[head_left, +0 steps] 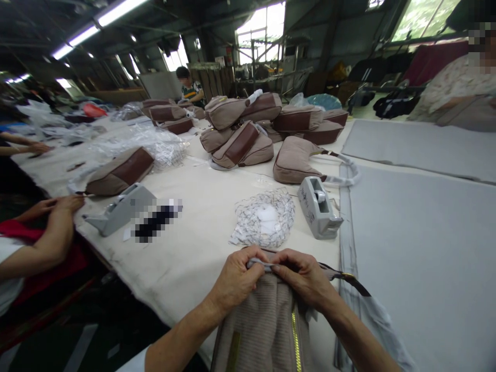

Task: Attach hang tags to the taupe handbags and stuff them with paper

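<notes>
A taupe handbag (267, 315) lies at the table's near edge, with ribbed fabric and a gold zipper (296, 336) showing. At its top edge, my left hand (240, 276) pinches a thin whitish strip (260, 262), perhaps wrapping paper or plastic. The other side of this strip is between the fingertips of my right hand (304, 276), close to the left one. Off to the right runs the bag's strap (351, 281), partly wrapped in white material. Just beyond my hands sits a crinkled clear plastic bag with dark print (265, 217).
A grey tape dispenser (320, 212) stands ahead right, a second tape dispenser (124, 206) to the left. Behind are stacked taupe and brown handbags (242, 144). Grey sheets (418, 248) cover the right side. A co-worker's arms (50, 232) rest at the left edge.
</notes>
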### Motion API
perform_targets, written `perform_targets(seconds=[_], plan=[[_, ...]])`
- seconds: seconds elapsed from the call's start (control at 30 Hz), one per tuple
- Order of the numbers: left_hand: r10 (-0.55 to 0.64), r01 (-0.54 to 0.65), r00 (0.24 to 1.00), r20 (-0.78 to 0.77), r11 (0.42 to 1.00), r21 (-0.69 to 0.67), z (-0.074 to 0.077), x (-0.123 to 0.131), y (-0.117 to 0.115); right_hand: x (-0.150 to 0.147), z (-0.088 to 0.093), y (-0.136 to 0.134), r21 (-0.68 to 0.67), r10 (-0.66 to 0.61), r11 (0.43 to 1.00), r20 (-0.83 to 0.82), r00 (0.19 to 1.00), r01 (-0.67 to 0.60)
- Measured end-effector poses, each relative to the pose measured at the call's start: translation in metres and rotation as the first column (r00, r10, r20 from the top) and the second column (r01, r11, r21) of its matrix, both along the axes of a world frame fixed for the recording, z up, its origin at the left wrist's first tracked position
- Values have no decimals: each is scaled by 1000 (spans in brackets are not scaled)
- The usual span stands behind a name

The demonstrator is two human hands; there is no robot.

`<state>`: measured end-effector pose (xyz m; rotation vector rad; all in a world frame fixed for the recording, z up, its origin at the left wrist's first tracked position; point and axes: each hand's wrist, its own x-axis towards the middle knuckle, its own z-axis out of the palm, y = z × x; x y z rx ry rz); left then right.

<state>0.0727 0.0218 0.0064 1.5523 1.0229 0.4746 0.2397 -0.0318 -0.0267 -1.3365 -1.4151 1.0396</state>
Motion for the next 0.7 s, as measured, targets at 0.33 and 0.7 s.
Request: perform_targets(seconds=[0.33,0.7], plan=[[14,-9,999,39,993,-118,-2,0,-1,-2,1,-10,228,10,967,411,912,-113],[-30,1,997,-73,929,-370,12,4,10,-3,-19,-7,409,-55,903,413,909,-132]])
